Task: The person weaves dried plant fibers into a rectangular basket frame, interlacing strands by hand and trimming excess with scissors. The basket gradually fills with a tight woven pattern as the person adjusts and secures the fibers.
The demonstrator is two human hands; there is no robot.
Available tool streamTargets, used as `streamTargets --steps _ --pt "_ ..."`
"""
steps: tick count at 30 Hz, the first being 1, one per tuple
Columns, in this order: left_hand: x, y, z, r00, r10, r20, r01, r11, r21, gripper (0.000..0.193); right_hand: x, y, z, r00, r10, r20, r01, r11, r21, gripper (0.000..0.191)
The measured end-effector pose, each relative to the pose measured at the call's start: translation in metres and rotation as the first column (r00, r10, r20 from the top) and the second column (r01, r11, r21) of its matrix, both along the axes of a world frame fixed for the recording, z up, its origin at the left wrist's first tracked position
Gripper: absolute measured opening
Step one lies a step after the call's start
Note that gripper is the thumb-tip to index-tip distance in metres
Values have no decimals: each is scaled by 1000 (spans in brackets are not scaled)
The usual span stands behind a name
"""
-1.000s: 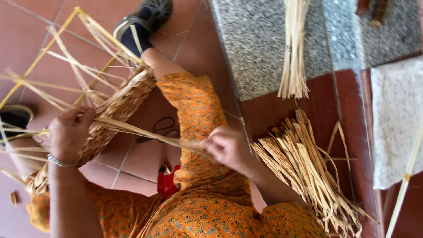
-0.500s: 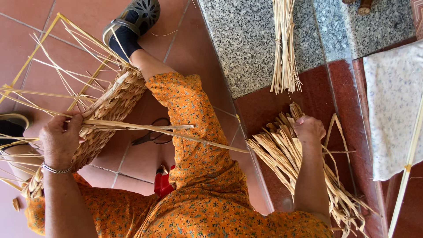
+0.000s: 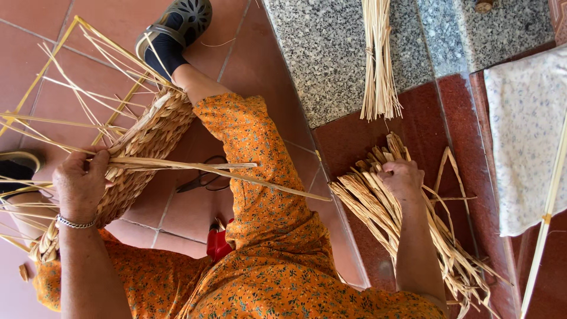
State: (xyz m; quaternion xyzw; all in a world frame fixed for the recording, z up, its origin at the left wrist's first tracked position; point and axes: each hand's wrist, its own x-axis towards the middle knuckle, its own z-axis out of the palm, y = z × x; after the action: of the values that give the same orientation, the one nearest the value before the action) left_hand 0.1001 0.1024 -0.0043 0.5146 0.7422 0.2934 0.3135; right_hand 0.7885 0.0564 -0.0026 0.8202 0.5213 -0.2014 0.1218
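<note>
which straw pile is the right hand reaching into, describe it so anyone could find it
Start at the grey speckled stone slab along the top. Below it, on the dark red floor, the right hand rests on a loose, fanned heap of flat straw strips. Unlike the neat straight straw bundle lying on the slab, this heap is splayed and untied.

left hand (image 3: 80, 180) gripping, right hand (image 3: 403, 177) curled down

Tiled floor (image 3: 106, 23): scissors (image 3: 198, 180). Red step (image 3: 425, 118): straw pile (image 3: 378, 207).
</note>
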Motion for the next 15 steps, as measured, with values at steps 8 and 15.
streamTargets --steps 8,15 --pt "6 3 11 977 24 213 -52 991 124 17 -73 82 23 549 -110 -829 437 883 172 23" --pt "21 19 4 973 226 -38 -201 924 325 15 -308 171 59 385 734 -560 -157 650 744 21"
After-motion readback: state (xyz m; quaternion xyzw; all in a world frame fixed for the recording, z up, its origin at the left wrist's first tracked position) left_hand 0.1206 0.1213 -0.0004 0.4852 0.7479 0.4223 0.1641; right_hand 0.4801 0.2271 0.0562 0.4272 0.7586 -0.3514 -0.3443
